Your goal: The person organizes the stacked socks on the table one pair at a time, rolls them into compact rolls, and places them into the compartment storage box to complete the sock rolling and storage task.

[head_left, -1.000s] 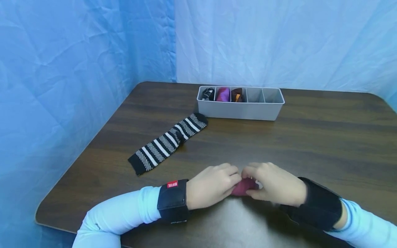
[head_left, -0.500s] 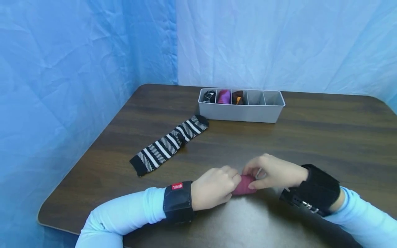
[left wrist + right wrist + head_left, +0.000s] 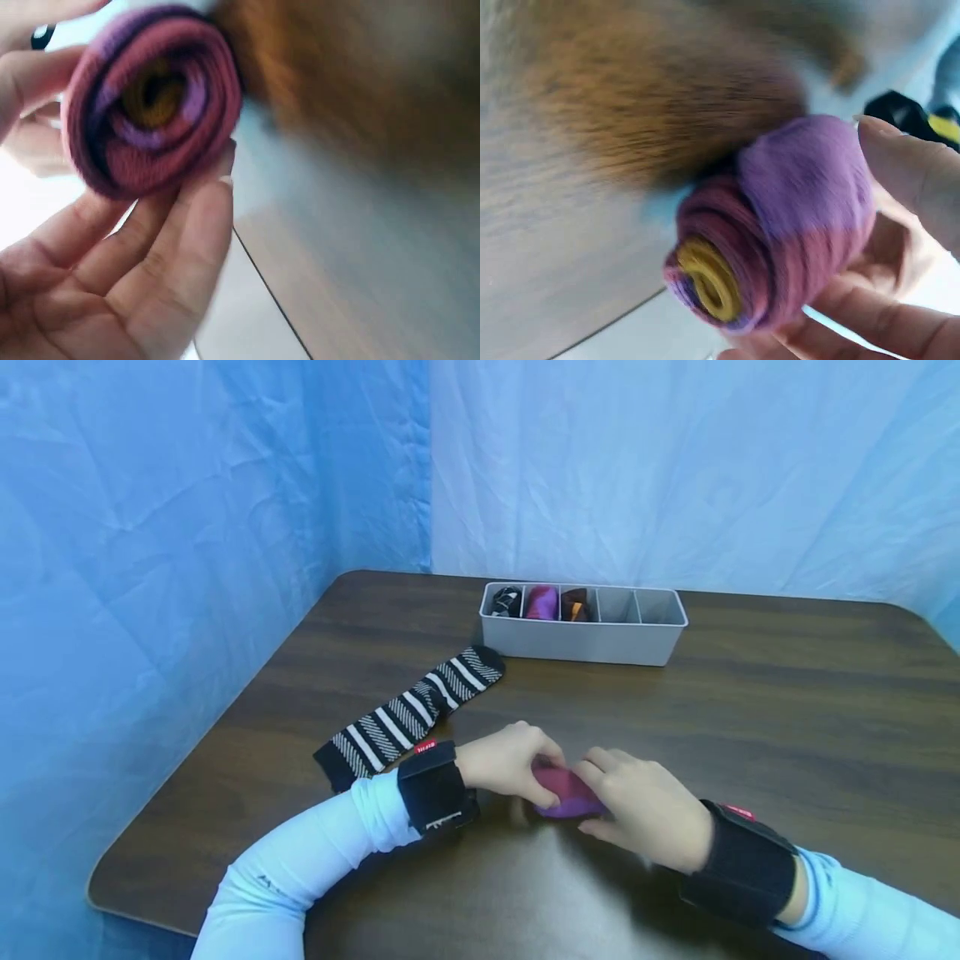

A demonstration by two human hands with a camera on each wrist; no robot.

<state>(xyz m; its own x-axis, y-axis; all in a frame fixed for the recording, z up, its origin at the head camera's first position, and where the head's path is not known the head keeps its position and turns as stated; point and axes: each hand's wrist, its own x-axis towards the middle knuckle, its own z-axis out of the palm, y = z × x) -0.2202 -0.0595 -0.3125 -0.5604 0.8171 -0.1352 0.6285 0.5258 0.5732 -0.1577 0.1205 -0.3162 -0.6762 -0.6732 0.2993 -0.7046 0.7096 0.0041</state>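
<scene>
A rolled-up sock (image 3: 568, 795), dusky pink with purple bands, is between the two hands over the near middle of the table. In the left wrist view the end of the rolled sock (image 3: 154, 101) shows a spiral with mustard cloth at its core. My left hand (image 3: 510, 762) holds its left end, thumb and fingers curved round it. My right hand (image 3: 648, 806) grips the other end. In the right wrist view the right hand's thumb (image 3: 907, 165) lies along one side of the sock and the fingers along the other. A purple patch faces that camera.
A striped black-and-white sock (image 3: 408, 718) lies flat to the left, close to the left wrist. Behind stands a grey divided box (image 3: 585, 639) holding rolled socks in its three left compartments. The brown table (image 3: 787, 718) is bordered by blue curtains (image 3: 225, 510).
The rolled sock has moved slightly left and away from the body and turned, so purple shows. The left hand has shifted its grip to the end; the right hand has closed in over it.
</scene>
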